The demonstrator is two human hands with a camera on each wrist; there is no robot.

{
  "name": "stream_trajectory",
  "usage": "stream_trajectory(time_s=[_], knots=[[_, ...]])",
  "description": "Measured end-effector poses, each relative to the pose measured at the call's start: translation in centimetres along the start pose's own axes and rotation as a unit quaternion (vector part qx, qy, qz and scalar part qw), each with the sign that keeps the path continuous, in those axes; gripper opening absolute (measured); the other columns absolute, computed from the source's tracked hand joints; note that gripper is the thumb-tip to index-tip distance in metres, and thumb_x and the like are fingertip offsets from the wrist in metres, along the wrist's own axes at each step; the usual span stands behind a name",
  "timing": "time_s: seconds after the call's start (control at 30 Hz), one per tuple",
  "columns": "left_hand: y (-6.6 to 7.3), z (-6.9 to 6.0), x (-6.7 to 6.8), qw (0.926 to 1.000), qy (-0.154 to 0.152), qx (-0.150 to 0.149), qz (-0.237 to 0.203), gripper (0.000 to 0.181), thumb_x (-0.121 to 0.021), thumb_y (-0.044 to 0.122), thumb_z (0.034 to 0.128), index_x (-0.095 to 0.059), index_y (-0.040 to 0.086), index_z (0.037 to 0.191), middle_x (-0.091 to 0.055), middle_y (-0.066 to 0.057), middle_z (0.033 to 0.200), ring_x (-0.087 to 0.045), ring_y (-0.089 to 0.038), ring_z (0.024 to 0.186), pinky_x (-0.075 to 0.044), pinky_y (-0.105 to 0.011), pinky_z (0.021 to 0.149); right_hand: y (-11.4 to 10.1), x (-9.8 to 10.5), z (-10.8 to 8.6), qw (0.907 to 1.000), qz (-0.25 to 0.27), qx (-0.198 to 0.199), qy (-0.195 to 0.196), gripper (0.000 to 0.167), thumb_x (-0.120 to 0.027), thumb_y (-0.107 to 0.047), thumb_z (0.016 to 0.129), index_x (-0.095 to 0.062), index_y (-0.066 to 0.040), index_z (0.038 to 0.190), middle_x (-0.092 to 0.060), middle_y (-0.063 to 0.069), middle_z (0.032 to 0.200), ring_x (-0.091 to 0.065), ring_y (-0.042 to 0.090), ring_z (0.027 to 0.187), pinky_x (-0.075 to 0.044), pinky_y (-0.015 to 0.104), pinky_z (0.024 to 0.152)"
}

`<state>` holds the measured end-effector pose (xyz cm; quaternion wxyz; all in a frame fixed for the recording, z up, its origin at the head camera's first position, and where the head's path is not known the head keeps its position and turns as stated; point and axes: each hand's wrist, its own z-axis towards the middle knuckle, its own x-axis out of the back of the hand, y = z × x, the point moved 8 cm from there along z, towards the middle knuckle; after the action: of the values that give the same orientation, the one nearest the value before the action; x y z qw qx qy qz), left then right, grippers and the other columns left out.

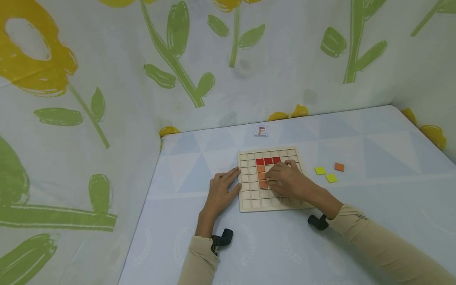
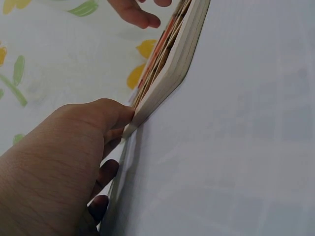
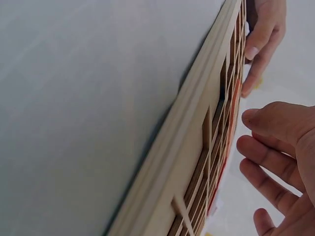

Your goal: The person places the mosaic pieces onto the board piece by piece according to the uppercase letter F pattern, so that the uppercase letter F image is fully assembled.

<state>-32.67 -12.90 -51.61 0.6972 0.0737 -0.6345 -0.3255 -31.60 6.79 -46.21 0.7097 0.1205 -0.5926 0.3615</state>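
A wooden grid board [image 1: 255,203] lies flat on the table. Three red tiles [image 1: 268,161] form a row in its upper part, and orange tiles [image 1: 263,184] run in a column below the leftmost red one. My left hand [image 1: 221,194] rests at the board's left edge, thumb and fingertips touching the rim with the fingers fairly straight. Over the middle of the board, my right hand [image 1: 287,180] has its fingertips close beside the orange column. In the right wrist view its thumb and fingers [image 3: 268,156] are loosely bent and apart, with no tile visible between them.
To the right of the board lie two yellow tiles [image 1: 331,178] and a loose orange tile [image 1: 339,167]. Behind it sits a small card [image 1: 261,130] printed with a coloured grid pattern. A flower-printed curtain [image 1: 278,79] borders the table's back and left side.
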Motion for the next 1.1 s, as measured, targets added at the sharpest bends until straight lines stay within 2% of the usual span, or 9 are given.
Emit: stream_trajectory(time_s=[0.23, 0.53, 0.8, 1.1], knots=[[0.1, 0.0, 0.0, 1.0, 0.007, -0.004, 0.0, 0.051, -0.059, 0.035, 0.0989, -0.053, 0.021, 0.147, -0.045, 0.011, 0.153, -0.046, -0.022, 0.126, -0.033, -0.047, 0.101, 1.2, 0.8, -1.2, 0.9998, 0.001, -0.008, 0.02, 0.022, -0.083, -0.012, 0.081, -0.077, -0.012, 0.102, -0.073, 0.001, 0.104, -0.062, 0.024, 0.106, -0.035, 0.055, 0.095], [-0.2, 0.1, -0.2, 0.9998, -0.002, 0.017, 0.004, 0.051, -0.058, 0.038, 0.0994, -0.052, 0.025, 0.148, -0.043, 0.014, 0.154, -0.045, -0.02, 0.127, -0.033, -0.046, 0.102, 3.5, 1.8, -2.8, 0.9981, -0.008, -0.06, 0.004, 0.024, -0.082, -0.014, 0.083, -0.075, -0.011, 0.106, -0.072, 0.004, 0.11, -0.06, 0.028, 0.112, -0.033, 0.058, 0.098], [-0.5, 0.1, -0.2, 0.9999, 0.009, 0.01, 0.009, 0.051, -0.059, 0.039, 0.0993, -0.053, 0.025, 0.147, -0.045, 0.013, 0.153, -0.046, -0.021, 0.126, -0.034, -0.048, 0.101, 5.2, 3.0, -4.5, 0.9962, 0.009, -0.086, -0.005, 0.026, -0.08, -0.012, 0.085, -0.074, -0.008, 0.11, -0.071, 0.007, 0.113, -0.059, 0.03, 0.113, -0.029, 0.06, 0.098], [-0.5, 0.1, -0.4, 0.9999, 0.01, 0.011, 0.004, 0.05, -0.058, 0.039, 0.0989, -0.053, 0.025, 0.147, -0.044, 0.014, 0.153, -0.046, -0.02, 0.126, -0.033, -0.047, 0.102, 7.2, 4.5, -6.7, 0.995, 0.001, -0.098, 0.018, 0.024, -0.078, -0.009, 0.084, -0.074, -0.008, 0.107, -0.072, 0.007, 0.109, -0.061, 0.03, 0.108, -0.031, 0.062, 0.095]])
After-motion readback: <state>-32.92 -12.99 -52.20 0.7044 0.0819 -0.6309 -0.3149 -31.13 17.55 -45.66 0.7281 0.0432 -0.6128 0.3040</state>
